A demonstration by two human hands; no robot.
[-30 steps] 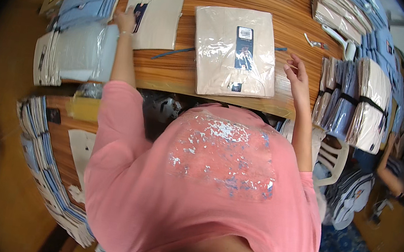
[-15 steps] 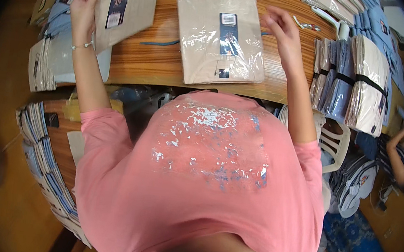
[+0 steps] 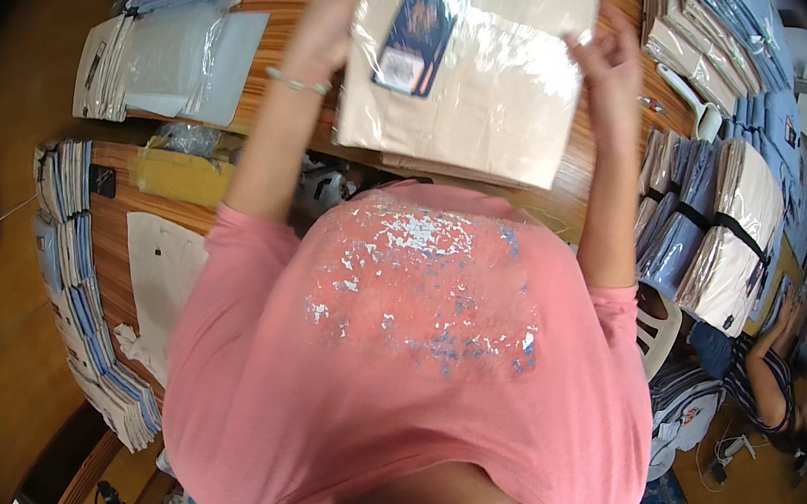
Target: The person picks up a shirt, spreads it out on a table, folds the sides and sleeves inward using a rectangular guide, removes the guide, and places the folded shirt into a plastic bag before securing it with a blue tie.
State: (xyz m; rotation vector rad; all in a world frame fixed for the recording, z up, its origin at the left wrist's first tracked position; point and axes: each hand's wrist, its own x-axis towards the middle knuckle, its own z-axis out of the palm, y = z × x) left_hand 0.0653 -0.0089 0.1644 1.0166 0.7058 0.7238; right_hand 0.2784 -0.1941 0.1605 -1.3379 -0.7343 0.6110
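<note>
Left hand [image 3: 330,11] and right hand [image 3: 610,66] gripping beige bagged garment [image 3: 489,91] (dark label [image 3: 418,32] upper left), above wooden table [image 3: 283,86]

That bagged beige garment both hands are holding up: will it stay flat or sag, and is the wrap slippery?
The bagged beige garment probably stays fairly flat: held only at its side edges by the left hand and right hand, it shows no sag. The glossy clear wrap likely slides easily, so the grip may creep. It seems light, since fingertips alone hold it.
</note>
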